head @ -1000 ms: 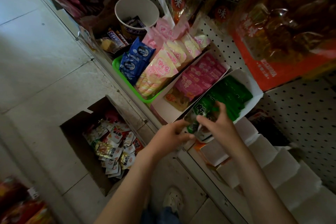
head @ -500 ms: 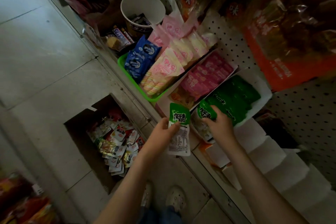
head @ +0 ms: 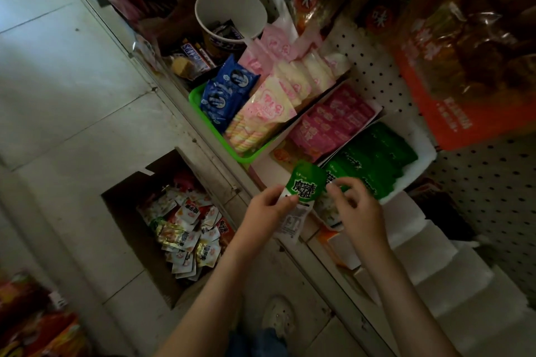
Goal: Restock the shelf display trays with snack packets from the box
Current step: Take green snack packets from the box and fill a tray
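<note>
Lifted higher, green packet (head: 306, 182) sits pinched in left hand (head: 266, 211).

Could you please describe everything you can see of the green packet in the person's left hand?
The green packet is a glossy pouch, green on top with white characters, pale below. The left hand pinches its left edge, holding it green end toward the white tray of matching packets.
</note>
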Motion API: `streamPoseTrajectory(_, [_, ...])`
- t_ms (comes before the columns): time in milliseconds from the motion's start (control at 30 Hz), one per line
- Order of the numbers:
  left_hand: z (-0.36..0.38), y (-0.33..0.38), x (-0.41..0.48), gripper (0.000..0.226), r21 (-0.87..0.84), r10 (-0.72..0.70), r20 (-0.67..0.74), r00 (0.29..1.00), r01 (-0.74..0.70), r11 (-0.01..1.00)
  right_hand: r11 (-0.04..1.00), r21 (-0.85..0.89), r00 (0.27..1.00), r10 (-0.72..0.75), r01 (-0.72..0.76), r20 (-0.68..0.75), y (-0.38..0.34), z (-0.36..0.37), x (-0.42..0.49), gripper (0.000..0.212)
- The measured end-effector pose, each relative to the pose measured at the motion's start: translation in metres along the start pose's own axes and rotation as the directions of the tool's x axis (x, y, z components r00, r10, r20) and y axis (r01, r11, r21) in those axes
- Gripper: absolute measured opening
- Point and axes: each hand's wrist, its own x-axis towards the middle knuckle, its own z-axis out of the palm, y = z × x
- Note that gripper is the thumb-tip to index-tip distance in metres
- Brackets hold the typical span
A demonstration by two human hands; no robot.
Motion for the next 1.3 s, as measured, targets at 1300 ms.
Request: streamPoseTrajectory(1300, [0.043,-0.015,-0.001,0.037,0.464,0.109,0.032,0.994,-0.111,0.879,0.764,-0.635,0.991,0.131,-0.113,-0.019,0.056,-0.015,0.013,0.05])
